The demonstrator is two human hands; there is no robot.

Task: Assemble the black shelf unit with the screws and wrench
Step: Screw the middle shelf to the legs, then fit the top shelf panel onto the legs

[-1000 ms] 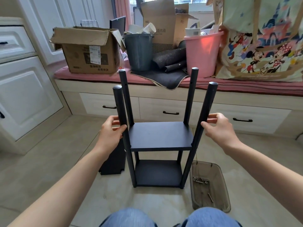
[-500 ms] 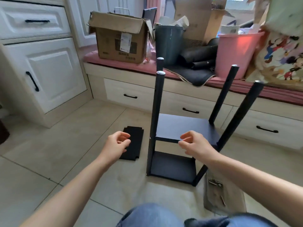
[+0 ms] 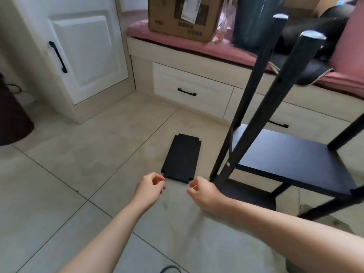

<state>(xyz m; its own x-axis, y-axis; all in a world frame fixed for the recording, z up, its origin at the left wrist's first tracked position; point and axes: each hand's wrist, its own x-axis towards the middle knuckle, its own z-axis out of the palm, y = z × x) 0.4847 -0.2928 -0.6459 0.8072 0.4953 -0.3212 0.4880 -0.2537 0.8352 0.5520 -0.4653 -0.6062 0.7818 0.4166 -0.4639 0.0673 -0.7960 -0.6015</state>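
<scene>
The partly built black shelf unit [image 3: 285,154] stands on the tiled floor at the right, two shelves fixed between upright black poles [image 3: 254,115]. A loose black shelf panel [image 3: 182,157] with notched corners lies flat on the floor to its left. My left hand [image 3: 151,187] hovers at the panel's near left corner and my right hand [image 3: 201,191] at its near right corner. Both have loosely curled fingers and hold nothing. Neither screws nor a wrench show.
A window bench with a pink cushion [image 3: 177,41] and drawers [image 3: 189,91] runs along the back, carrying a cardboard box [image 3: 185,14] and a grey bin [image 3: 254,20]. A white cabinet [image 3: 82,52] stands at the left, with a dark object [image 3: 11,119] beside it.
Both hands let go of the shelf unit's poles and moved left and down to the loose panel's near edge. My view swung left and down with them.
</scene>
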